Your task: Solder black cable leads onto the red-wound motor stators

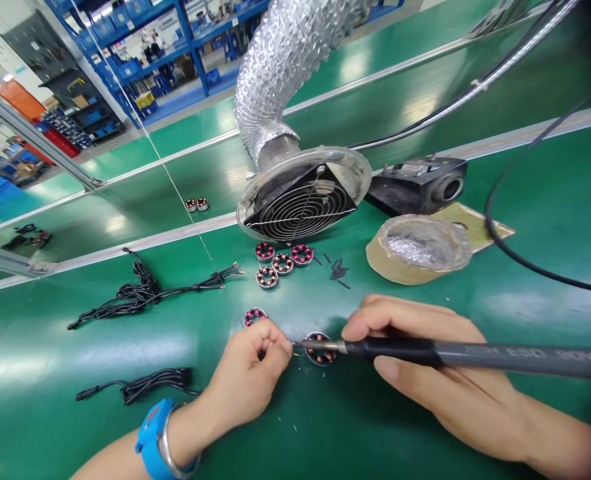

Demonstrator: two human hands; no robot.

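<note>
My right hand (440, 380) is wrapped round a soldering iron (400, 349) with a black and grey handle, its metal tip pointing left. My left hand (250, 373) is closed in a pinch, with a thin wire (296, 354) just showing at the fingertips; the rest is hidden by the fingers. The iron's tip reaches those fingertips, and whether it touches the wire I cannot tell. Under the tip lies a motor stator (320, 353), a ring with copper windings. Another stator (255, 317), with red parts, is partly covered behind my left hand.
Several stators (282, 265) and short black tubes (339, 270) lie farther back. Black cables (140, 293) and a coiled cable (158, 385) are at left. A fume extractor (300, 200) with a foil duct, a round tub (418, 250) and a soldering iron stand (420, 183) are beyond.
</note>
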